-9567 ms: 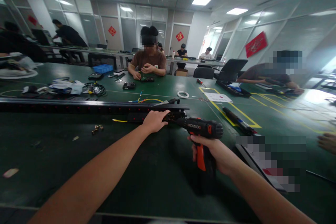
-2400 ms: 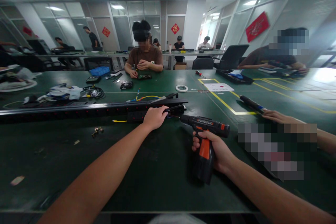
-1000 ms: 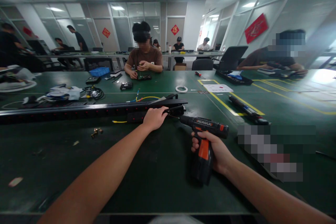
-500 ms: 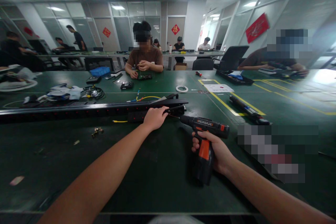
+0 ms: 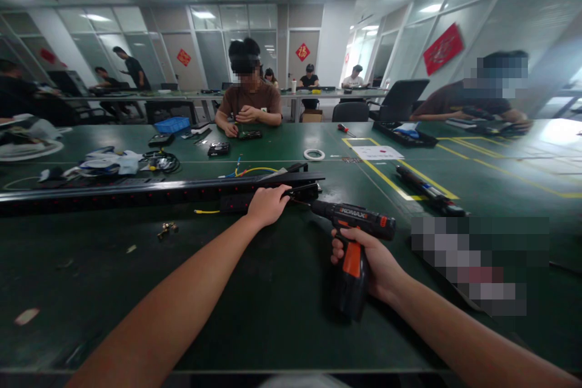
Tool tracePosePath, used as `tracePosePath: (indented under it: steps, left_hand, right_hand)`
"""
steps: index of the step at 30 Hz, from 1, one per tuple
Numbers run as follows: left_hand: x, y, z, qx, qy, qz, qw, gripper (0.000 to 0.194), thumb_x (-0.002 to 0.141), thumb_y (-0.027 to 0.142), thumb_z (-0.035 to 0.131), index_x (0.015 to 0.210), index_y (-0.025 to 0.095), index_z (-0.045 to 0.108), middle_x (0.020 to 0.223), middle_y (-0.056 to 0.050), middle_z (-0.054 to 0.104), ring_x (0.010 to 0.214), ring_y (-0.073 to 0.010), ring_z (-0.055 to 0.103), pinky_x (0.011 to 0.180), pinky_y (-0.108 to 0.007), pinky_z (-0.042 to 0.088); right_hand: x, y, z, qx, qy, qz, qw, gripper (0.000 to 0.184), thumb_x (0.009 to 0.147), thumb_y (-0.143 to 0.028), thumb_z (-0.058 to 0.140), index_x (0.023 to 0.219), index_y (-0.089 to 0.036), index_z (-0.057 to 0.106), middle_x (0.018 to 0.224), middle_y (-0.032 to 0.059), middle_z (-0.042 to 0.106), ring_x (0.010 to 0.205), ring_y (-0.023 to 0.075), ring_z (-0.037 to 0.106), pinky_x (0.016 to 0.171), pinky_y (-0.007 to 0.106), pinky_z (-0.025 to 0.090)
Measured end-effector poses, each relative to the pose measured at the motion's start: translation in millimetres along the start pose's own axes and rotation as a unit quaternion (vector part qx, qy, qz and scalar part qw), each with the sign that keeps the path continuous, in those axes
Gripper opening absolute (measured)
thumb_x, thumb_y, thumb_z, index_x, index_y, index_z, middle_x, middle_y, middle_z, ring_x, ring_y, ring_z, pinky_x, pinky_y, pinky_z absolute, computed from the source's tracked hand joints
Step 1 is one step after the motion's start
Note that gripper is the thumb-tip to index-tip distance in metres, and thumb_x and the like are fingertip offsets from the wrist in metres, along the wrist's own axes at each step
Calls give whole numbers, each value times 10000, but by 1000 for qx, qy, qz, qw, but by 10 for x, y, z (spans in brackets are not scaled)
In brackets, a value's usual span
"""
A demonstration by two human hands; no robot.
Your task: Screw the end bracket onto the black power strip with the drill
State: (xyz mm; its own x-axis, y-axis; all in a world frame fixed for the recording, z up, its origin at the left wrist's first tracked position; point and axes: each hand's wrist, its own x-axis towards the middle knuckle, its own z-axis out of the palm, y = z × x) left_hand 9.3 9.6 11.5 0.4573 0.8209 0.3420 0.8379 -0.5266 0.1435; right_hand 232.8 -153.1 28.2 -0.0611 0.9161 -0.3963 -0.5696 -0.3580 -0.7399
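Note:
My right hand point(image 5: 373, 257) is wrapped around the grip of a black and orange cordless drill point(image 5: 357, 218). The drill's thin bit points left, its tip close to the fingers of my left hand point(image 5: 267, 206). Those fingers are closed on the right end of a short black strip-shaped part point(image 5: 234, 202) with small red marks; my hand covers some of it. Whether the bit touches a screw there is too small to tell. Behind it lies a long black rail point(image 5: 136, 188), with a yellow wire point(image 5: 268, 170) at its right end. Small brass-coloured pieces point(image 5: 167, 230) rest left of my forearm.
On the green table point(image 5: 254, 327) are a roll of white tape point(image 5: 314, 154), a black cylindrical tool point(image 5: 422, 188), a screwdriver point(image 5: 345, 130), a blue basket point(image 5: 171, 125) and bundled cables point(image 5: 159, 161). Co-workers sit across the table and at far right.
The view has shifted very slightly. Both hands, the drill and the black part keep the same positions relative to each other.

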Motion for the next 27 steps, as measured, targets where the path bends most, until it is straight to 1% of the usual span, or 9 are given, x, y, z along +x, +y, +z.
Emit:
tracePosePath:
  steps: [10, 18, 27]
  left_hand:
    - [-1, -8, 17, 3, 2, -3, 1000, 370, 1045, 377, 479, 1390, 286, 577, 1159, -63, 760, 1091, -263, 698, 982, -400, 448]
    - [0, -24, 36, 1, 12, 6, 1000, 360, 1048, 376, 473, 1378, 282, 583, 1138, -63, 764, 1080, -265, 703, 968, -407, 452]
    - [4, -21, 34, 8, 7, 5, 1000, 371, 1049, 379, 473, 1392, 280, 574, 1126, -66, 765, 1064, -267, 706, 962, -404, 451]
  right_hand:
    - [22, 11, -12, 6, -4, 6, 1000, 58, 873, -173, 642, 880, -135, 684, 633, 8, 599, 562, 139, 580, 584, 292, 551]
    - [16, 10, -12, 4, -4, 3, 1000, 59, 879, -183, 642, 876, -140, 682, 635, 4, 597, 566, 138, 579, 594, 295, 552]
    - [23, 12, -21, 2, -3, 7, 1000, 51, 875, -183, 653, 877, -141, 681, 635, 2, 601, 566, 136, 584, 599, 294, 551]
